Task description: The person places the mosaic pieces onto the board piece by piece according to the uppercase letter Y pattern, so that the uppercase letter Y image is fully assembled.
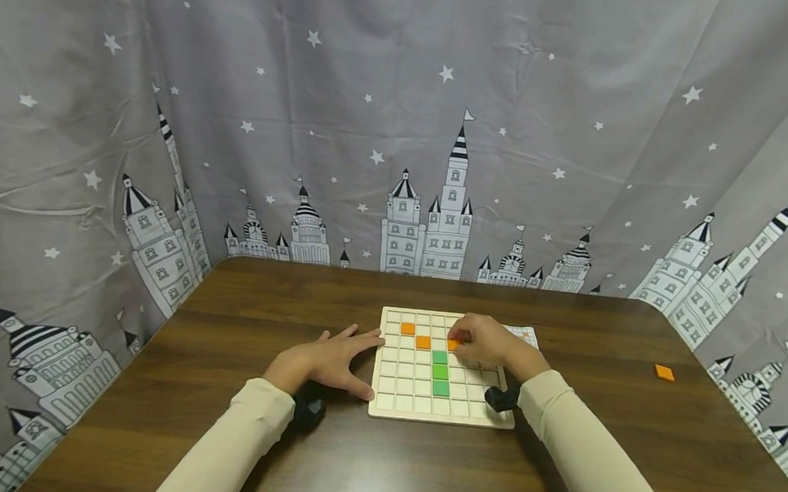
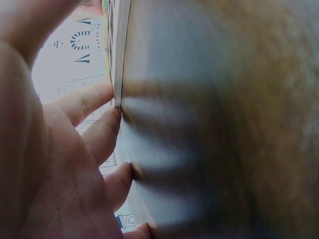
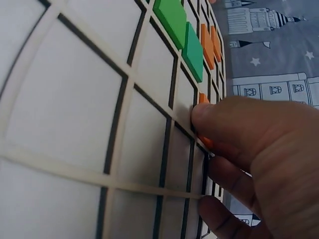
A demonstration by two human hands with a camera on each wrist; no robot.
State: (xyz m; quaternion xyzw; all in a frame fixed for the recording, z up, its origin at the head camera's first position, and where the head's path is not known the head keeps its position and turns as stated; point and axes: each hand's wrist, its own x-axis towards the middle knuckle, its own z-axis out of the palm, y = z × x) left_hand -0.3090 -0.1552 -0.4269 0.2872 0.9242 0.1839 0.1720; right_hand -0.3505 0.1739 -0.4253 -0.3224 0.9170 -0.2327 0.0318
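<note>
A pale wooden grid board (image 1: 404, 404) lies on the table. Near its middle a column of green tiles (image 1: 440, 371) sits in the cells, with an orange tile (image 1: 408, 328) and another orange tile (image 1: 423, 343) up and to the left. My right hand (image 1: 492, 344) pinches a third orange tile (image 1: 453, 346) at the grid, right of the green column; the thumb covers part of that tile in the right wrist view. At the board's left edge, my left hand (image 1: 329, 361) has its fingers spread, thumb and fingertips right at the rim.
A printed card with coloured squares (image 1: 525, 334) shows partly behind my right hand and the board. Farther right, a loose orange tile (image 1: 664, 373) lies on the brown wooden table (image 1: 591, 348). A grey curtain (image 1: 377, 72) with castles and stars hangs behind.
</note>
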